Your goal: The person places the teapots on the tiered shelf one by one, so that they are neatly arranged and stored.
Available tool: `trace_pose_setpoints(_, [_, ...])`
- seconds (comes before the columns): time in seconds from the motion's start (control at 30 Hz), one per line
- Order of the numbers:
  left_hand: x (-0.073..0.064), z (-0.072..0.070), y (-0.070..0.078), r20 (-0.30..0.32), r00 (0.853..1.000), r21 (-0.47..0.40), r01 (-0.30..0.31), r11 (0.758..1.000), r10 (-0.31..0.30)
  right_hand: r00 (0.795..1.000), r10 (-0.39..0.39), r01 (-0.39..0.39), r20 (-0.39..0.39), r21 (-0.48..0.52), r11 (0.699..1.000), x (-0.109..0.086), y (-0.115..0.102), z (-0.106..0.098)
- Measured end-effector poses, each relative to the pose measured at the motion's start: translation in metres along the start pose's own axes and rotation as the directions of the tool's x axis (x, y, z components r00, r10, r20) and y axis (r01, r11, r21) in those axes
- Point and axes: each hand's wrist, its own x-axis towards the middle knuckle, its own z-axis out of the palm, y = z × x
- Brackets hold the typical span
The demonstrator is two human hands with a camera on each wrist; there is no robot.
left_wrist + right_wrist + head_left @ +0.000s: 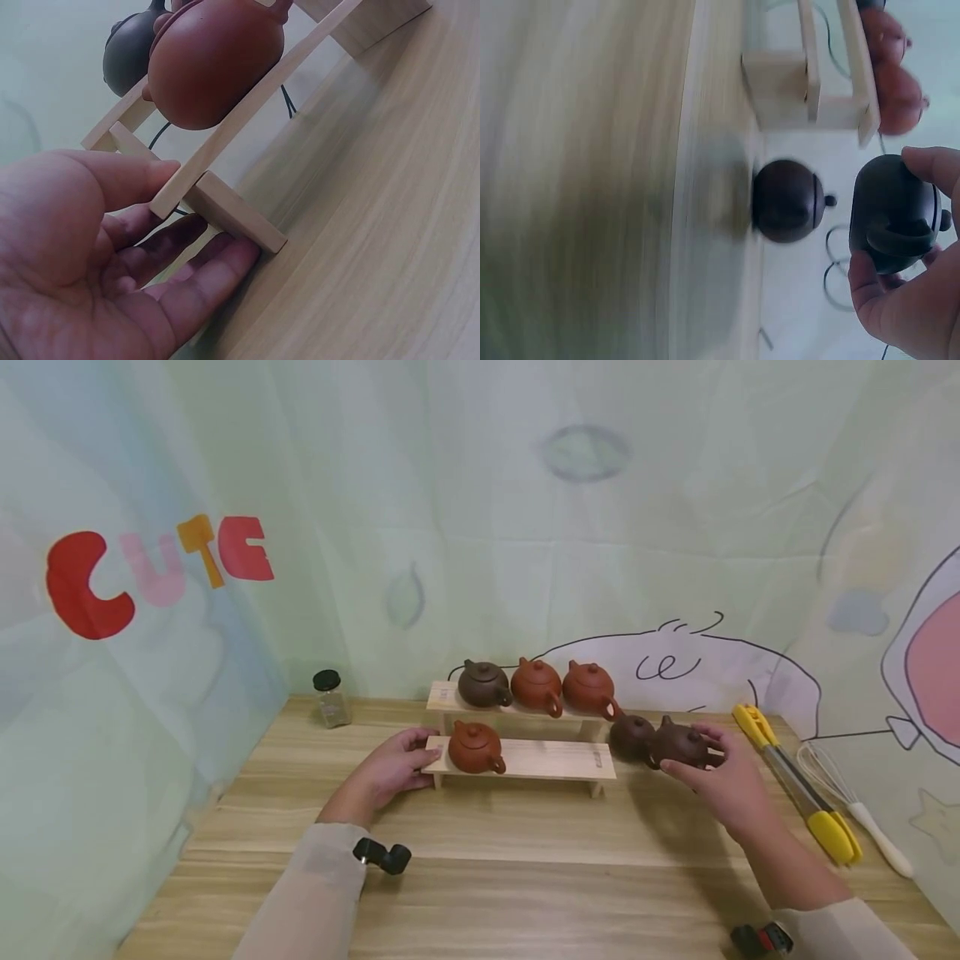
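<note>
My right hand (726,781) holds a dark brown teapot (678,745) by its body and handle side. In the right wrist view this teapot (885,199) is lifted off the table, while another dark teapot (784,201) stands on the tabletop beside it. My left hand (393,768) grips the left end of the front wooden stand (555,760), thumb on the board and fingers below near its leg. One reddish-brown teapot (475,747) sits on that stand's left part. On the rear stand (444,695) are a dark teapot (482,685) and two reddish ones (536,687).
A glass jar with a black lid (332,697) stands at the back left. Yellow-ended tongs (795,781) and a white-handled whisk (862,810) lie along the right side. A printed curtain (480,527) hangs behind the wooden table (510,885).
</note>
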Motion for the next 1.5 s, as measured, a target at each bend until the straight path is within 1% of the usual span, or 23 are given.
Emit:
trace_pose_setpoints(0.27, [0.002, -0.001, -0.003, -0.001, 1.0, 0.008, 0.001, 1.0, -0.001, 0.993, -0.077, 0.074, 0.086, 0.039, 0.997, -0.017, -0.017, 0.024])
trace_pose_setpoints(0.43, [0.003, -0.001, -0.003, -0.001, 1.0, -0.002, 0.005, 1.0, -0.005, 0.986, -0.106, 0.096, 0.125, 0.079, 0.992, -0.024, -0.03, 0.046])
trace_pose_setpoints(0.57, [0.004, -0.001, -0.003, 0.001, 1.0, -0.001, 0.0, 1.0, 0.0, 0.981, -0.131, 0.115, 0.146, 0.116, 0.987, -0.025, -0.042, 0.065])
trace_pose_setpoints(0.73, [0.005, -0.001, -0.003, 0.002, 1.0, -0.002, -0.004, 1.0, 0.004, 0.973, -0.172, 0.15, 0.155, 0.141, 0.979, -0.021, -0.054, 0.089])
trace_pose_setpoints(0.9, [0.005, -0.001, -0.003, 0.003, 1.0, -0.004, -0.009, 1.0, 0.009, 0.964, -0.21, 0.189, 0.163, 0.135, 0.973, -0.012, -0.064, 0.112])
trace_pose_setpoints(1.03, [0.004, -0.001, -0.003, 0.009, 1.0, -0.006, -0.014, 1.0, 0.014, 0.958, -0.23, 0.205, 0.172, 0.151, 0.967, -0.007, -0.072, 0.126])
trace_pose_setpoints(1.23, [0.005, -0.002, -0.004, 0.015, 0.999, -0.008, -0.029, 1.0, 0.029, 0.954, -0.256, 0.237, 0.158, 0.129, 0.963, 0.0, -0.083, 0.14])
trace_pose_setpoints(1.5, [0.005, -0.002, -0.004, 0.014, 1.0, -0.003, -0.025, 1.0, 0.025, 0.939, -0.308, 0.294, 0.151, 0.106, 0.95, 0.005, -0.083, 0.15])
